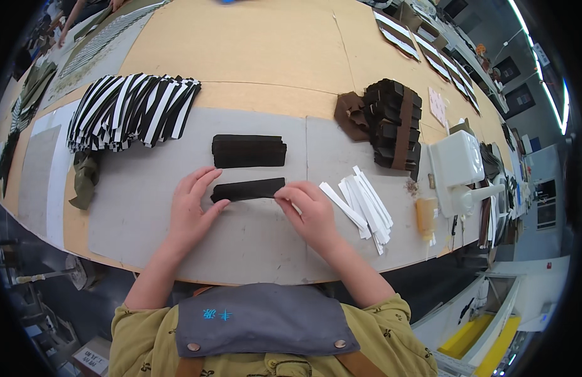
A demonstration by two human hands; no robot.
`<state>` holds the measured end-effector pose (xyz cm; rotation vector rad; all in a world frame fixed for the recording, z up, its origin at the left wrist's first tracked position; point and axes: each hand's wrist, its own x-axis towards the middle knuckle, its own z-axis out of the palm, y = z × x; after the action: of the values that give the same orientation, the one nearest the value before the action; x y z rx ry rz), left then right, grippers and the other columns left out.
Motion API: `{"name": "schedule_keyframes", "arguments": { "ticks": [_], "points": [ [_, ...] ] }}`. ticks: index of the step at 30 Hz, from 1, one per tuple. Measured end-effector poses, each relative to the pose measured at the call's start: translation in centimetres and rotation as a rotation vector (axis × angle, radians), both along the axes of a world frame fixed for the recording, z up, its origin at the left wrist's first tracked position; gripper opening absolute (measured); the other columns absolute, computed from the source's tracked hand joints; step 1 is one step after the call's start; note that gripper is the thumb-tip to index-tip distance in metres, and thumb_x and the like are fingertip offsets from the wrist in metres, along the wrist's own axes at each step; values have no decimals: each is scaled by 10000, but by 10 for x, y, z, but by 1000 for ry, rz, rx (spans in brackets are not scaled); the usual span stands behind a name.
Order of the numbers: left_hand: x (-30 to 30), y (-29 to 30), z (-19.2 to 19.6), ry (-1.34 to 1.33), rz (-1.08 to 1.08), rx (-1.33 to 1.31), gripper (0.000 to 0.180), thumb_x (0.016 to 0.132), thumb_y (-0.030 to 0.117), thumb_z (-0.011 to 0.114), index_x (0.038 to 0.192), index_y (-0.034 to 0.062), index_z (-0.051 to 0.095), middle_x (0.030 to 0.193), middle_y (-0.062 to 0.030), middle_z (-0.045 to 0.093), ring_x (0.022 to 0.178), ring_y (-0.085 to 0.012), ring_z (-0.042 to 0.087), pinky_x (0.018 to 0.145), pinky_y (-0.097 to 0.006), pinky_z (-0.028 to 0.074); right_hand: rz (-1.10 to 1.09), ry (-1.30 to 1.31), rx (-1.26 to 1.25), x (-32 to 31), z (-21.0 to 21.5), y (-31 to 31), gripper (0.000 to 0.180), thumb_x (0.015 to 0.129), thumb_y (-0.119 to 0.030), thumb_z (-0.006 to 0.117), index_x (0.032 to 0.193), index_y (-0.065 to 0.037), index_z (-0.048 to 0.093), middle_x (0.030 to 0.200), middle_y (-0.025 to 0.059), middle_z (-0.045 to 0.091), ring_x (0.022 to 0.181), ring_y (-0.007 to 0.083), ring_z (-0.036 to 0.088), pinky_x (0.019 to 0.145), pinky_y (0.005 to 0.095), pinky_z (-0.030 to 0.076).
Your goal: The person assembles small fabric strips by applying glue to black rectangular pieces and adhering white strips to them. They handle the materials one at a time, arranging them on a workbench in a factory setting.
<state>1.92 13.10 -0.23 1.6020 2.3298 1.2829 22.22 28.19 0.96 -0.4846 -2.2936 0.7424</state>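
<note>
the dark strip point(247, 189) was laid flat on the grey mat point(146, 207), near the front edge of the table point(253, 56), just in front of a stack of similar dark strips point(249, 151). the table, the largest thing in view, was covered in tan board, with the grey mat spread over its near part. a long fanned row of black-and-white pieces point(131, 110) was lined up at the back left of the mat, and an olive cloth scrap point(85, 179) was left below its left end. a tall bundle of dark brown pieces point(395, 125) was banded together at the right, with a white machine point(459, 169) beyond it. a loose heap of white paper strips point(363, 204) was scattered just right of the hands.

the left hand point(192, 210) was rested open on the mat, its fingers spread and its thumb tip pressed against the left end of the dark strip, nothing clasped. the right hand point(311, 210) was pinched on the strip's right end between thumb and forefinger.
</note>
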Motion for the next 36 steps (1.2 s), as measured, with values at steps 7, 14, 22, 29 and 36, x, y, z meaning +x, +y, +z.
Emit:
{"name": "schedule_keyframes", "arguments": {
  "ticks": [7, 14, 22, 29, 36],
  "points": [
    [-2, -34, -4, -250, -263, -119, 247, 878, 76, 786, 1119, 58, 730, 954, -65, 745, 871, -209, 702, 826, -336, 541, -2, 35, -508, 24, 11, -27, 83, 907, 5, 742, 981, -12, 711, 912, 48, 702, 814, 131, 675, 747, 261, 542],
    [32, -75, 6, -687, -165, -278, 105, 1001, 68, 659, 1017, -26, 702, 845, -29, 693, 701, -73, 624, 648, -240, 503, -76, -149, -583, 54, -2, -54, 86, 917, -76, 751, 971, -27, 707, 866, 51, 712, 720, 127, 647, 688, 257, 522],
    [38, -85, 9, -710, -23, -422, 129, 996, 121, 688, 949, 2, 671, 718, 17, 610, 612, -44, 539, 565, -229, 434, -130, -321, -578, 52, -10, -65, 97, 909, -111, 746, 909, -36, 684, 768, 47, 644, 634, 155, 575, 601, 296, 461],
    [30, -91, -3, -489, -33, -431, 223, 962, 132, 734, 848, 12, 584, 641, 21, 524, 566, -37, 436, 505, -245, 356, -102, -426, -380, 44, -11, -67, 134, 886, -151, 768, 880, -63, 668, 756, 56, 647, 646, 209, 605, 623, 342, 479],
    [17, -86, 6, -424, 29, -452, 208, 925, 124, 759, 1009, 43, 587, 691, -8, 531, 605, -85, 476, 552, -259, 396, -219, -481, -440, 42, -7, -62, 183, 880, -157, 773, 1010, -85, 667, 792, 53, 654, 664, 229, 615, 653, 385, 486]
  ]
}}
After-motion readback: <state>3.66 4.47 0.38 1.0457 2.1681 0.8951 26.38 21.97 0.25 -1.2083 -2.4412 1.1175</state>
